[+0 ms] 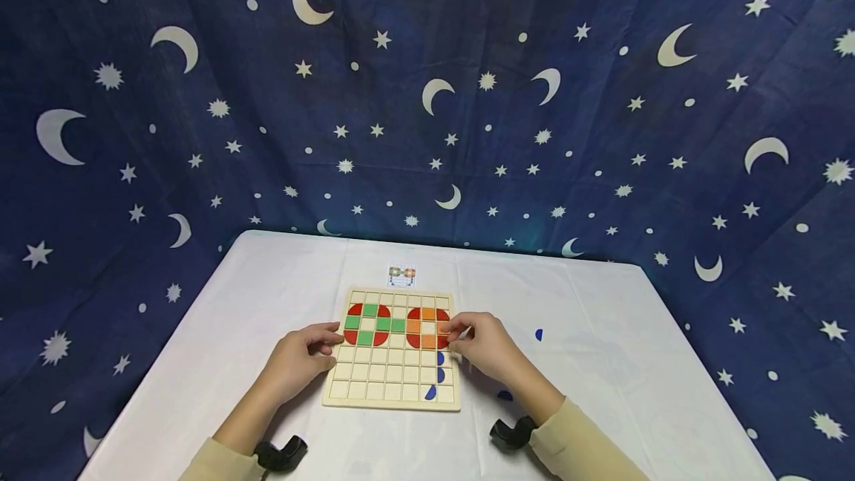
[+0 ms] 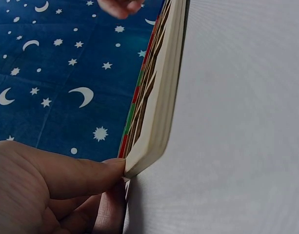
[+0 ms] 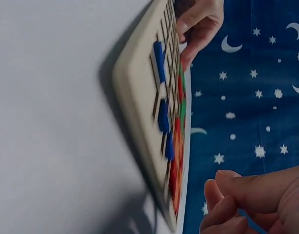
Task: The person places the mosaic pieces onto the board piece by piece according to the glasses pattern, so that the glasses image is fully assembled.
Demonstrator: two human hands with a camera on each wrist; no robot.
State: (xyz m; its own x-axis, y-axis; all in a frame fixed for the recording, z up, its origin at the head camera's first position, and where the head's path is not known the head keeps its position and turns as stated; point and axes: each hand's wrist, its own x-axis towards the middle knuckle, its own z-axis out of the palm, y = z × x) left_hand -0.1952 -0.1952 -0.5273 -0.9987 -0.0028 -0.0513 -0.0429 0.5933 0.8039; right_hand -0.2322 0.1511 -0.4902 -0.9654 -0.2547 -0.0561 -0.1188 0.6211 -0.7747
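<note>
A pale wooden grid board [image 1: 384, 390] lies on the table, bearing two ring patterns. Red corner pieces [image 1: 355, 309] and green squares [image 1: 370, 310] form the left ring. The right ring has red corners around orange squares [image 1: 428, 314]. Several blue half-round pieces [image 1: 441, 375] sit at the board's lower right. My left hand [image 1: 298, 364] holds the left edge with thumb and fingertips. At the right edge is my right hand [image 1: 486, 344], fingertips overlapping the right ring in the head view. The right wrist view shows its bent fingers [image 3: 222, 209] and thumb with nothing visible between them.
Behind the board lies a small picture card [image 1: 401, 275] with a similar pattern. One loose blue half-round [image 1: 539, 335] lies right of the right hand, another [image 1: 505, 395] beside the right forearm. White cloth covers the table [image 1: 574, 303]; a starry blue curtain [image 1: 427, 36] hangs behind.
</note>
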